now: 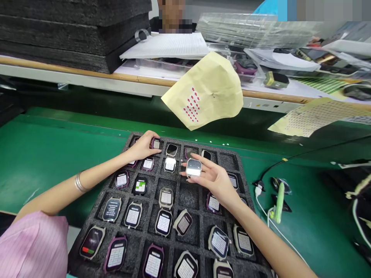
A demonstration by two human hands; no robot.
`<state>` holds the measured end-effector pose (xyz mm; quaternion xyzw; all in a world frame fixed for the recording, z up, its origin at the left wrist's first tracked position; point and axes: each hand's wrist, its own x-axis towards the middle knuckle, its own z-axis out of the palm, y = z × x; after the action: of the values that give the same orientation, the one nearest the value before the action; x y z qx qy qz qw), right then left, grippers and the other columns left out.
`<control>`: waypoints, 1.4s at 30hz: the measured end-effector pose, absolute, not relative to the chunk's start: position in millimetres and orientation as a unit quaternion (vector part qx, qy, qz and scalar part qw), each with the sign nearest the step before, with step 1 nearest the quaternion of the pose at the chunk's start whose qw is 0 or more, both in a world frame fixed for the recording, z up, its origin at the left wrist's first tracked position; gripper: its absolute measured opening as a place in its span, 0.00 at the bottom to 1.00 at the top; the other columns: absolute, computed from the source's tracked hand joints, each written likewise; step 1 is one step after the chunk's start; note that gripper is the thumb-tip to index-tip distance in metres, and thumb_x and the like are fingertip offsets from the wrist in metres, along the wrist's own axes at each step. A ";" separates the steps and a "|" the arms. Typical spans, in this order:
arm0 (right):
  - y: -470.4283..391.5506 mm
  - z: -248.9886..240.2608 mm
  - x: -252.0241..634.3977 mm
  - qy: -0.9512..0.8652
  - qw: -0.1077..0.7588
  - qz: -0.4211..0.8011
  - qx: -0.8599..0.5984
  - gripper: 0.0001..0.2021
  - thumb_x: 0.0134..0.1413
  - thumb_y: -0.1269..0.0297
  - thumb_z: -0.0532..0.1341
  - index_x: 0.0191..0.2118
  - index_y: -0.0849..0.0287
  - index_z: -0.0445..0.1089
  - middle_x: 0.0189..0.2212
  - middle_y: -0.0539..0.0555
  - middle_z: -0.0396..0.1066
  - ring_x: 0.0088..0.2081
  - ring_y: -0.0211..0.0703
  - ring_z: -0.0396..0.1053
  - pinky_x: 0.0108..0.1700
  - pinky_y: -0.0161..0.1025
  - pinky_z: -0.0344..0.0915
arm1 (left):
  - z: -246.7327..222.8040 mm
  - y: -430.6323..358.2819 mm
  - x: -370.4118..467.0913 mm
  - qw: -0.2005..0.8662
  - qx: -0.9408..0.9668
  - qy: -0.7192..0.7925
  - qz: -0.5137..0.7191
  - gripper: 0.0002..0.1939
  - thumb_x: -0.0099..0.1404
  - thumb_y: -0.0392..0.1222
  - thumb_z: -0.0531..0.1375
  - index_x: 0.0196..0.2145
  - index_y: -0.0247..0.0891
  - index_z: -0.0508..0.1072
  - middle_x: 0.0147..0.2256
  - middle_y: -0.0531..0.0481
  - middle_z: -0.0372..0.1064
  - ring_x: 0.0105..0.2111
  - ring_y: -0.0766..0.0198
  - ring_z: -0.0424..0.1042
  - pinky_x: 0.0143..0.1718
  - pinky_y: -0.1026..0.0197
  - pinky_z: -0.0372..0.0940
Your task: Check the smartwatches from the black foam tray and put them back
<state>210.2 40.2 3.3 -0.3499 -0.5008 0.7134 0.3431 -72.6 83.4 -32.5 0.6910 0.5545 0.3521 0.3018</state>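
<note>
A black foam tray (188,195) with square pockets holds several strapless smartwatches, some in purple cases and some in silver or beige ones. My left hand (143,146) is at the tray's far left, its fingers closed around a purple smartwatch (156,143) with a lit screen. Over the middle of the tray, my right hand (213,175) grips a silver smartwatch (193,167) between thumb and fingers, its bright face turned up. Just left of it, another silver smartwatch (170,164) with a white screen lies in the tray. Many screens show a white grid.
Black foam blocks (58,34) are stacked on the shelf at the left. A yellow sheet with red arrow stickers (205,92) hangs from the shelf edge. White cables (259,191) and a green-handled tool (279,202) lie at the right on the green bench (43,146). A person sits opposite.
</note>
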 end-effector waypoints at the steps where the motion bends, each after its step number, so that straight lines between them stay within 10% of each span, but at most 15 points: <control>1: 39.9 4.0 210.0 -0.503 0.343 0.712 -0.349 0.35 0.48 0.67 0.70 0.61 0.57 0.59 0.51 0.63 0.70 0.44 0.56 0.75 0.45 0.51 0.74 | -29.9 78.4 -70.6 0.287 0.703 0.558 0.335 0.21 0.53 0.46 0.66 0.43 0.35 0.68 0.46 0.42 0.63 0.46 0.51 0.67 0.42 0.52 0.67; 8: 37.4 7.9 209.8 -0.513 0.347 0.715 -0.325 0.35 0.51 0.69 0.68 0.63 0.57 0.55 0.53 0.64 0.68 0.39 0.51 0.77 0.34 0.41 0.75 | -0.5 59.9 -40.4 0.085 0.769 0.609 0.172 0.15 0.66 0.44 0.57 0.44 0.30 0.69 0.51 0.31 0.62 0.52 0.38 0.59 0.51 0.40 0.57; 17: 36.4 10.8 210.8 -0.454 0.364 0.746 -0.323 0.29 0.58 0.60 0.63 0.63 0.54 0.57 0.51 0.60 0.70 0.42 0.49 0.76 0.39 0.43 0.74 | -14.6 94.9 6.4 0.236 0.730 0.588 0.258 0.04 0.61 0.32 0.59 0.28 0.33 0.69 0.30 0.41 0.66 0.41 0.46 0.66 0.48 0.47 0.56; 22: 40.2 10.8 215.8 -0.442 0.379 0.741 -0.333 0.26 0.58 0.61 0.64 0.61 0.55 0.60 0.44 0.59 0.73 0.38 0.48 0.76 0.35 0.40 0.74 | -16.0 103.2 1.7 0.355 0.679 0.539 0.349 0.14 0.55 0.44 0.66 0.20 0.36 0.65 0.20 0.53 0.60 0.28 0.58 0.65 0.38 0.55 0.60; 30: 41.7 17.1 212.2 -0.453 0.413 0.712 -0.345 0.20 0.59 0.59 0.63 0.56 0.54 0.65 0.38 0.56 0.73 0.30 0.42 0.74 0.24 0.32 0.68 | 9.9 64.4 -7.4 0.607 0.506 0.407 0.458 0.24 0.60 0.61 0.58 0.35 0.33 0.68 0.32 0.47 0.68 0.32 0.62 0.71 0.37 0.56 0.67; 42: 41.3 13.5 214.8 -0.497 0.393 0.699 -0.331 0.17 0.56 0.64 0.65 0.52 0.55 0.72 0.38 0.57 0.75 0.31 0.42 0.73 0.27 0.33 0.69 | 6.8 28.7 5.0 0.636 0.485 0.449 0.399 0.19 0.57 0.38 0.61 0.46 0.35 0.66 0.24 0.60 0.57 0.15 0.76 0.53 0.15 0.69 0.48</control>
<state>214.8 41.3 13.5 -0.3311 -0.4969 0.6991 0.3933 5.0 28.7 6.8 0.4845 0.4495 0.3989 0.6357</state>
